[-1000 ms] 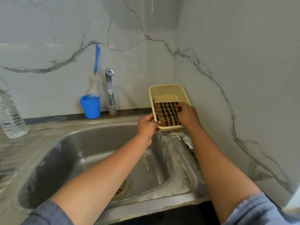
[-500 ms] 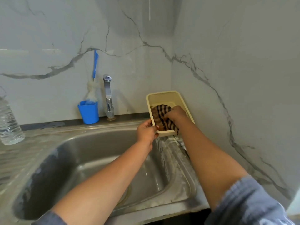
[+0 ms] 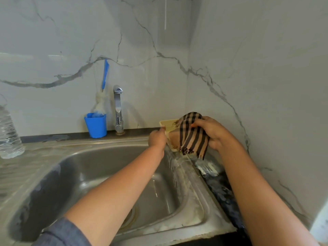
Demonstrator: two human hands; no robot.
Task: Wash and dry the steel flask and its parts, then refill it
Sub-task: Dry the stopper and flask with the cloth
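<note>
Right hand (image 3: 215, 134) raised striped cloth (image 3: 192, 137) clear of basket (image 3: 168, 124); cloth now bunched, hanging from grip.

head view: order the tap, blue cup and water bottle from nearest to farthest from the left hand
1. tap, just left of the left hand, behind the sink
2. blue cup, left of the tap
3. water bottle, far left edge
</note>
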